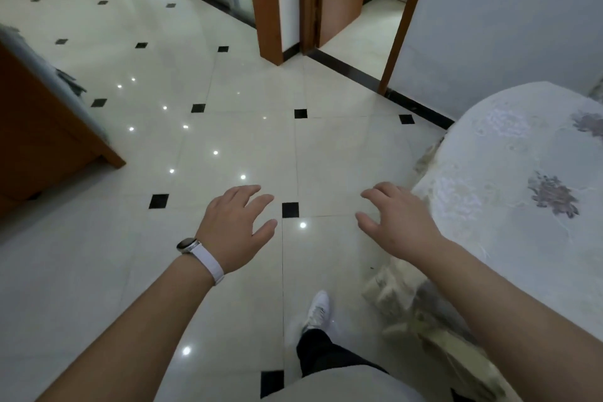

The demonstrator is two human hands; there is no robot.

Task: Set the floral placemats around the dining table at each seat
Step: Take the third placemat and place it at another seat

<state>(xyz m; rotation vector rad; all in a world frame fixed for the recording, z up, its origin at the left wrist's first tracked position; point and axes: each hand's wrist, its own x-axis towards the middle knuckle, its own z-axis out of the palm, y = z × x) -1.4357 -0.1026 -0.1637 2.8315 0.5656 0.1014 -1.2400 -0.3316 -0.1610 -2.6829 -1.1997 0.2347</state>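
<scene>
The dining table (509, 179) fills the right side, rounded and covered with a pale embroidered cloth that hangs toward the floor. No separate placemat shows on the visible part of it. My left hand (236, 227), with a white watch at the wrist, hovers over the tiled floor with relaxed fingers and holds nothing. My right hand (396, 220) floats just left of the table's edge, fingers loosely spread and empty. Neither hand touches the table.
A wooden cabinet (39, 140) stands at the left. Wooden door frames (270, 10) and an open doorway (365, 29) lie ahead, with a white wall (489, 26) behind the table. My white shoe (318, 310) steps on the glossy cream floor with black inset tiles.
</scene>
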